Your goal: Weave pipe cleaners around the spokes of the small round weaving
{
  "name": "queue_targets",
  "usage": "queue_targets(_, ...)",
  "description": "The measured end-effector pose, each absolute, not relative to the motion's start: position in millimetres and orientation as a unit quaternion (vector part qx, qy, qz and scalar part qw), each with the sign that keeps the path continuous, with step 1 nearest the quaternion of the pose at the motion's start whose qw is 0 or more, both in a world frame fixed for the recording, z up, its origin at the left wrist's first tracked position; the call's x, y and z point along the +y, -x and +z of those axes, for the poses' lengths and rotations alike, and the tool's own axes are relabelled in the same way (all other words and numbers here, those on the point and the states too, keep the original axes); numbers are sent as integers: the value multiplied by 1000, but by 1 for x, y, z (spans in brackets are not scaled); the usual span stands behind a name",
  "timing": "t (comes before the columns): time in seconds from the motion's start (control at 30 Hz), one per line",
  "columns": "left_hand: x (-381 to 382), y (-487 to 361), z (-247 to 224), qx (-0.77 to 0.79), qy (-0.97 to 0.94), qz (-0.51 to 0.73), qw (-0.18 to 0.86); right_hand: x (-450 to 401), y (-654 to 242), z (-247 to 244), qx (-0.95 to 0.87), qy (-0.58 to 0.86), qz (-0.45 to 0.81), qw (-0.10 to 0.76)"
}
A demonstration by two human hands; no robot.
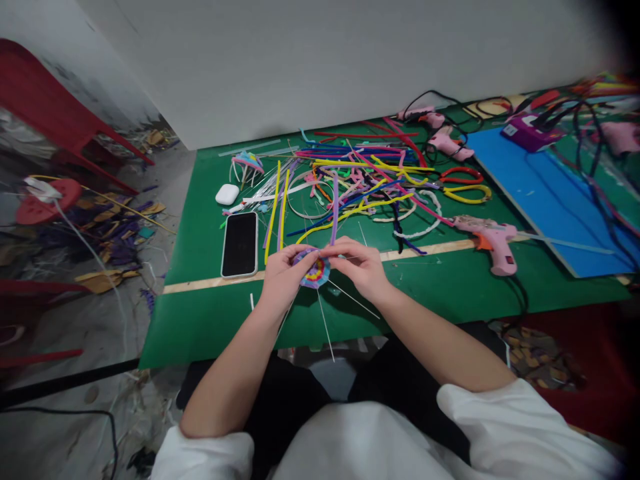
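Over the near middle of the table, my left hand (286,272) grips the left side of a small round woven disc (318,275). Its rings are blue, purple, yellow and red, and thin pale spokes stick out from it. At the disc's upper right edge, my right hand (357,265) pinches a purple pipe cleaner (335,207) whose free length stands up away from me. The fingers partly hide the disc and the spot where the pipe cleaner meets it. Yellow pipe cleaners (273,213) lie just beyond my left hand.
A phone (240,245) and white earbud case (227,194) lie at left. Beyond my hands spreads a heap of pipe cleaners (370,173). To the right are scissors (465,193), a pink glue gun (493,240) with its cord, and a blue board (540,200).
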State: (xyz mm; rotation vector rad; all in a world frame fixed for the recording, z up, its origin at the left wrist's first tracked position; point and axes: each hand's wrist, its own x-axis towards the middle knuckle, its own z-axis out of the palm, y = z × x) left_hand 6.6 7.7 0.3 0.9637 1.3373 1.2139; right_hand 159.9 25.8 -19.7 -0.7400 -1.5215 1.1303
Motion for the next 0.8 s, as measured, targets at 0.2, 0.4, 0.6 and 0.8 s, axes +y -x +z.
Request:
queue_targets(0.2, 10, -5, -1, 514, -316, 511, 612, 23, -160, -20, -704, 302, 364, 530)
queue_targets(0.4, 11, -5, -2, 497, -299, 505, 639, 20, -156, -21, -744, 326, 179, 554)
queue_targets(0.6, 10, -6, 0, 510, -307, 514, 617, 21, -157, -22, -739, 339, 164, 558)
queue_targets(0.8, 10, -7, 0, 518, -313, 556, 569, 24, -155, -24, -740, 367, 198, 527)
